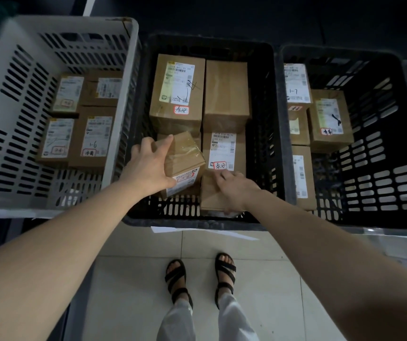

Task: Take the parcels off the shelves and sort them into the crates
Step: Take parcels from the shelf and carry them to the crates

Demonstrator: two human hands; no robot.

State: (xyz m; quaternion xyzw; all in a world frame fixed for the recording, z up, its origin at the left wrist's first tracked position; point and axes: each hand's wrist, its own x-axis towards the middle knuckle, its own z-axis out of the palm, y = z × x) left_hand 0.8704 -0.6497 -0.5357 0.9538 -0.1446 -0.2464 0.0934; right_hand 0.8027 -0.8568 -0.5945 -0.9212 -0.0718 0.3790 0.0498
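Head view, looking down at three slotted plastic crates set side by side on a pale tiled floor [136, 279].

The white slotted plastic crate [13, 94] on the left holds four brown cardboard parcels with white shipping labels [84, 124], lying flat and packed close together.

The middle black slotted plastic crate [185, 223] holds five boxes. Along its far edge stand a tall labelled brown cardboard box [178, 94] and a tall plain brown cardboard box [225, 94], touching each other. Just nearer lies a flat brown cardboard box with a barcode label [222, 151].

The left hand [148, 166] grasps a small taped brown cardboard parcel [185, 163], tilted, inside this crate near its front left corner. The right hand [237, 190] curls over a plain brown cardboard parcel [210, 198] at the front edge, with the thumb beneath it.

The right black slotted plastic crate [382, 168] holds several labelled brown cardboard boxes [330, 119] along its left side and far edge.

Below, the person's feet are in black strappy sandals [176, 279].
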